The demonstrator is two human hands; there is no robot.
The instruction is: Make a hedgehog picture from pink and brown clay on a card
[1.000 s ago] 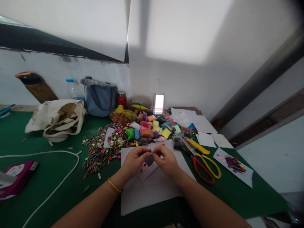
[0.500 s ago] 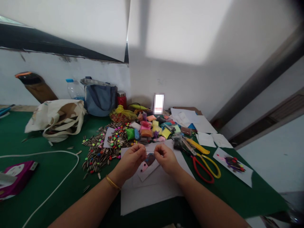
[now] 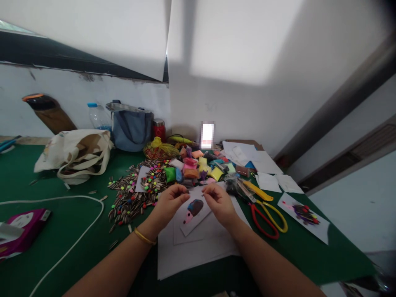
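A small white card [image 3: 202, 215] bears a flat clay hedgehog shape [image 3: 195, 207] with a pink face and a dark blue-brown body. It lies on stacked white paper [image 3: 198, 255]. Over the card's left side, my left hand [image 3: 173, 206] is closed in a pinch; a small dark bit shows at its fingertips. Across from it my right hand [image 3: 219, 203] also pinches a tiny dark piece. The two hands are apart, and neither piece can be made out clearly.
Sunflower seeds [image 3: 123, 202] and small coloured balls spread at left. Colourful clay packets [image 3: 190, 168] lie behind the hands. Scissors [image 3: 266, 220], a yellow cutter [image 3: 258, 190] and a decorated hedgehog card [image 3: 321, 231] sit at right. Bags, a tissue box [image 3: 24, 231] and a white cable [image 3: 83, 233] are left.
My hands have moved apart, the left one leftwards and the right one slightly right. More of the clay hedgehog between them now shows.
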